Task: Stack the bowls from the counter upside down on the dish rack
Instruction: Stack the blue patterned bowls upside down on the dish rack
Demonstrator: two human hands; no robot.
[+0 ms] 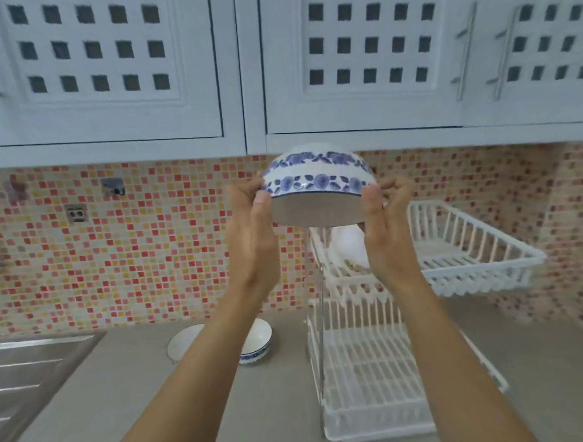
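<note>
A white bowl with blue flower bands (318,177) is held upside down in the air, its rim tilted toward me. My left hand (251,229) grips its left rim and my right hand (386,226) grips its right rim. It hangs above the upper tier of the white two-tier dish rack (471,262). Something white (348,245), partly hidden by the bowl and my right hand, sits on that tier. Another bowl (255,337) of the same pattern stands upright on the grey counter, partly behind my left forearm.
White wall cabinets (106,71) hang close above the held bowl. A steel sink (24,370) lies at the left. The rack's lower tier (369,379) holds nothing I can see. A mosaic tile wall (149,248) runs behind.
</note>
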